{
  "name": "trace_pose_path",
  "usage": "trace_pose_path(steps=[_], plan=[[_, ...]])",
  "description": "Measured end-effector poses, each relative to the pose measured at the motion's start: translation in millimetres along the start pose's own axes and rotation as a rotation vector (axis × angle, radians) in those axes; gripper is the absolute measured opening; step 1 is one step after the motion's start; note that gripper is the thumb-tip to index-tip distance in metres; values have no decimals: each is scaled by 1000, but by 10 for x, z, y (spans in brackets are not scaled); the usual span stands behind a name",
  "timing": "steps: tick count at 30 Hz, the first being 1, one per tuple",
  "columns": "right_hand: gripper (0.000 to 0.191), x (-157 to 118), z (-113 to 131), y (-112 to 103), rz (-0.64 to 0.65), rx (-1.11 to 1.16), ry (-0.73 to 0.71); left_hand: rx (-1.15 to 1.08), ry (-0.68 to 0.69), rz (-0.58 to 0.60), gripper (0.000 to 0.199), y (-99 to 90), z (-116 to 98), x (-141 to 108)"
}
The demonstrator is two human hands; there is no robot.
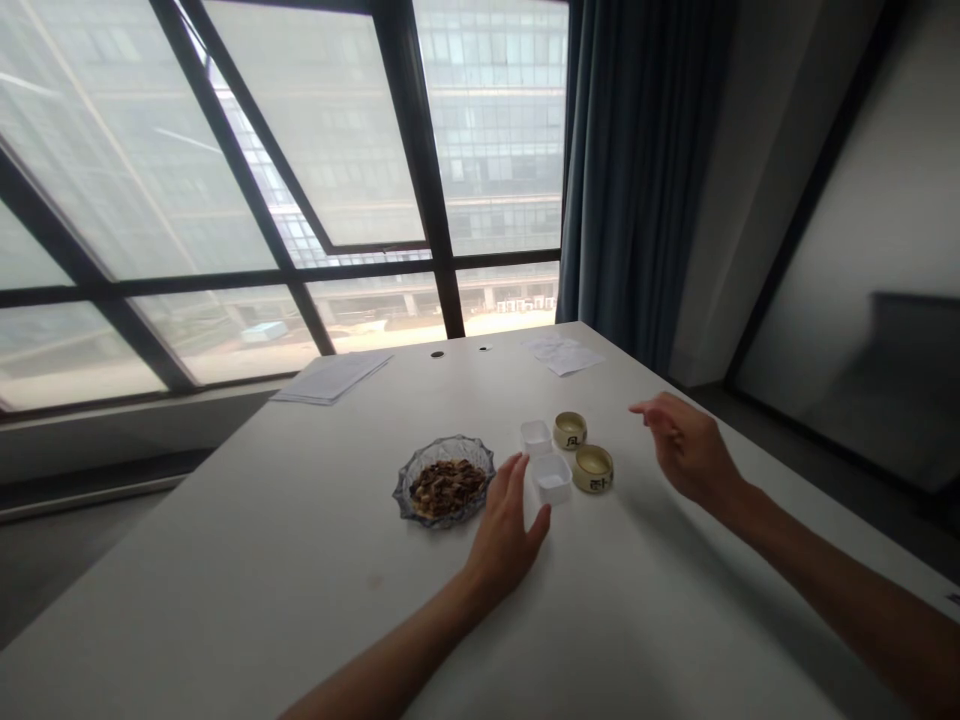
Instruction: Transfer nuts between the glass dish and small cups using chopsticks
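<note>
My left hand (506,530) is open, thumb apart from the fingers, between a glass bowl and a clear square container (552,478). The scalloped glass bowl (405,490) holds brown dried pieces (448,487). Behind the near container stands a second clear one (535,437). Two small beige cups with dark characters, one nearer (593,470) and one farther (570,431), stand to the right of the containers. My right hand (686,445) is raised right of the cups, its fingers curled together with the index finger pointing left; whether it holds anything is hidden.
The white table (300,560) carries a stack of papers (334,378) at the back left and loose sheets (566,356) at the back right. Two small round fittings sit near its far edge. Windows and a dark blue curtain (637,180) stand behind.
</note>
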State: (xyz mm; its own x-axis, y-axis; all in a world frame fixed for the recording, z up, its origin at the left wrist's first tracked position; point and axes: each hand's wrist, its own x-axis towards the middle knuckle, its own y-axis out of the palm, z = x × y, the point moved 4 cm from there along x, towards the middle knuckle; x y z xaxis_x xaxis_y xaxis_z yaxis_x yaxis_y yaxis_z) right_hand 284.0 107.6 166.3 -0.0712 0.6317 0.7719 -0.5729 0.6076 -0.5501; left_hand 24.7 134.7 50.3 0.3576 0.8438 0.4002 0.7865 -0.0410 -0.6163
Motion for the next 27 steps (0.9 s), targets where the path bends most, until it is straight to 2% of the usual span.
trace_pose_path(steps=[3,5,7,9,12,14,16,19,22,25,27], plan=[[58,56,292,-243,-226,67,-141,-9,-17,10,71,-123,-49,-190],[69,53,430,-273,-277,61,-124,-40,-30,62,66,-174,-81,-325],[72,23,514,-203,-284,141,-59,-84,-28,141,57,-215,-128,-463],[67,-31,572,-40,-262,286,0,-164,-41,239,48,-257,-164,-593],[49,-165,634,343,-148,528,99,-396,-181,403,26,-324,-115,-757],[42,-304,659,621,-84,682,187,-490,-286,447,16,-391,-16,-845],[40,-474,679,874,-45,793,277,-575,-373,467,19,-460,102,-937],[45,-739,699,1198,15,948,471,-749,-468,445,34,-568,255,-1105],[51,-921,739,1425,33,1115,681,-894,-518,362,45,-695,376,-1295],[53,-970,796,1555,-4,1202,804,-1179,-655,216,34,-824,526,-1483],[54,-959,818,1617,-46,1214,851,-1346,-798,89,26,-900,656,-1600]])
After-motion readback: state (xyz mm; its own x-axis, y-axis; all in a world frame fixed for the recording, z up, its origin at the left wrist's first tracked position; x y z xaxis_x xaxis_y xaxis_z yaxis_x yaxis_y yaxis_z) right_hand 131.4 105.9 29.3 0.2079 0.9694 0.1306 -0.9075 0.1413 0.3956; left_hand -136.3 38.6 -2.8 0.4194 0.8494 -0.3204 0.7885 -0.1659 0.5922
